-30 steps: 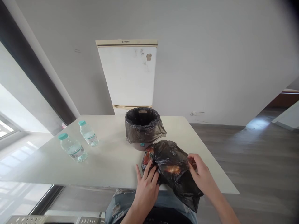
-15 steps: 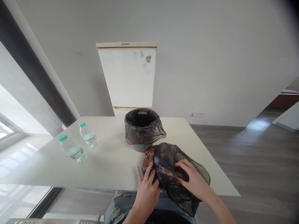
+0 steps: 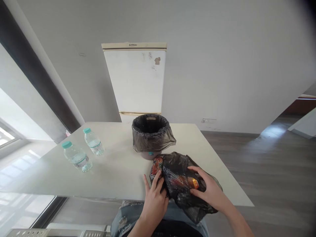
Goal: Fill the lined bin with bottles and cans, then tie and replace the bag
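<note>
A black plastic bag (image 3: 174, 169) lies crumpled at the table's front edge, part of it hanging over. Red and orange wrapped packages show inside it, and the printed orange end of one package (image 3: 193, 182) shows at the bag's mouth. My left hand (image 3: 155, 197) holds the bag's left side around a red package (image 3: 156, 165), its little finger sticking out. On the right, my right hand (image 3: 207, 189) grips the bag by its mouth, thumb and fingers on either side of the orange end. Just behind the bag stands a bin (image 3: 153, 141) lined with a black bag.
Two water bottles with teal caps, one nearer (image 3: 77, 157) and one farther (image 3: 93, 142), stand at the left of the white table (image 3: 118, 177). A white fridge (image 3: 135, 82) is against the wall behind. The table's front edge is close to my body.
My right hand has shifted slightly right and its fingers have spread, opening the bag's mouth wider. More of the orange package shows. My left hand stays almost still.
</note>
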`<state>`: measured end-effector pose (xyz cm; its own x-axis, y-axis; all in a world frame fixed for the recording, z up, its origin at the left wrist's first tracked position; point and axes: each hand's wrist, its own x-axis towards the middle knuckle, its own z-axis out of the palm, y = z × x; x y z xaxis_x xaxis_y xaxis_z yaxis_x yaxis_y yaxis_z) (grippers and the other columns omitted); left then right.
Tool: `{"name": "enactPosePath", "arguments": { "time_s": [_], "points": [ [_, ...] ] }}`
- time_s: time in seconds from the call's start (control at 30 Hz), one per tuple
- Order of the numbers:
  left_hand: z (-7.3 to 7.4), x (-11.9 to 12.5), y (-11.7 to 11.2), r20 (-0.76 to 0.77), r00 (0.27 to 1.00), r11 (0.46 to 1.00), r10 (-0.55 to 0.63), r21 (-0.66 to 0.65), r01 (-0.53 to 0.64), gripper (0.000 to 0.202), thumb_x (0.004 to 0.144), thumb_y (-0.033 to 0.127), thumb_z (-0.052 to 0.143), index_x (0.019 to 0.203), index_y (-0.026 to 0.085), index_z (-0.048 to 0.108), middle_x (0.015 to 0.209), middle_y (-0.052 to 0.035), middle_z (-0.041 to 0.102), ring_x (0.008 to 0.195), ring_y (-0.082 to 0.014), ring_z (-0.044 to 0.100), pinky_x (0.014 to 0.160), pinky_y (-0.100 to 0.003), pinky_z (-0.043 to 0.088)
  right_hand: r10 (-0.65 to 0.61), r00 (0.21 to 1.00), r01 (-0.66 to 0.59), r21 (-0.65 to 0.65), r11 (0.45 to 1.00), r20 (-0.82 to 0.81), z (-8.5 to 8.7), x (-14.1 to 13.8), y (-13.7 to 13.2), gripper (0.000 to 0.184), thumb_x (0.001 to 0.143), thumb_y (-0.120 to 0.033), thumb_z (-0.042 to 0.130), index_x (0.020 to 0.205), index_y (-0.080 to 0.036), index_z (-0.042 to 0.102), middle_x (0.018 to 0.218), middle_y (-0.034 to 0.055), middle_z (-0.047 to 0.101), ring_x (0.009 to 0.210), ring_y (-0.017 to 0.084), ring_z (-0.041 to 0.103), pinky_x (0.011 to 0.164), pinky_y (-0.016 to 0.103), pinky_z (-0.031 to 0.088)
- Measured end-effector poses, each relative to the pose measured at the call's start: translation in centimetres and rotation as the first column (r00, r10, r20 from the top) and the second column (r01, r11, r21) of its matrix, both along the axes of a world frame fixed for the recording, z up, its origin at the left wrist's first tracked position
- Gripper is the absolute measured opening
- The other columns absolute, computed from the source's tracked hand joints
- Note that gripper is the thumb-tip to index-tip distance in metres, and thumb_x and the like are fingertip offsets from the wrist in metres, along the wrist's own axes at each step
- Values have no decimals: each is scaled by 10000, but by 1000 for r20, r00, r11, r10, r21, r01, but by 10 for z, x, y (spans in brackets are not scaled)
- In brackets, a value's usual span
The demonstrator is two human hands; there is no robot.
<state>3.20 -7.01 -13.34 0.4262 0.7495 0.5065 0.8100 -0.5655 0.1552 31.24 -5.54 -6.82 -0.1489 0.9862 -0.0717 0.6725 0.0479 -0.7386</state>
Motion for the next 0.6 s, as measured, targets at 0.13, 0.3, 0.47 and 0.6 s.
{"name": "enactPosePath", "arguments": {
  "time_s": [0.13,0.3,0.47,0.6],
  "points": [
    [0,2,1,27,1000,1000,9,-8,-9,91,905,244,680,957,225,753,1374,-84,673,1513,-368,381,1215,-737,-196,-31,990,34,19,999,-136,8,4,3,631,905,-610,668,1450,-331,517,1585,94,494,1438,353,502,1130,462,483],
    [0,4,0,63,998,1000,5,-16,-4,103,930,222,641,988,227,726,1350,-86,691,1520,-354,382,1215,-739,-185,-56,976,71,65,995,-211,3,-1,10,604,901,-629,679,1410,-331,551,1509,95,564,1411,348,523,1134,472,482],
    [2,8,-1,94,993,994,77,-84,-69,372,914,200,599,1280,136,606,1440,-207,610,1511,-355,400,1257,-752,30,-58,981,76,97,992,-184,2,-9,13,515,902,-631,670,1297,-313,582,1352,88,652,1260,327,625,1016,444,551],
    [4,9,1,101,987,990,124,-85,-116,680,885,196,609,1536,148,418,1489,-206,569,1471,-359,453,1251,-760,75,-33,990,48,101,994,-138,-3,-8,13,470,902,-649,654,1201,-288,618,1219,71,704,1120,303,671,932,420,579]
  ]
}}
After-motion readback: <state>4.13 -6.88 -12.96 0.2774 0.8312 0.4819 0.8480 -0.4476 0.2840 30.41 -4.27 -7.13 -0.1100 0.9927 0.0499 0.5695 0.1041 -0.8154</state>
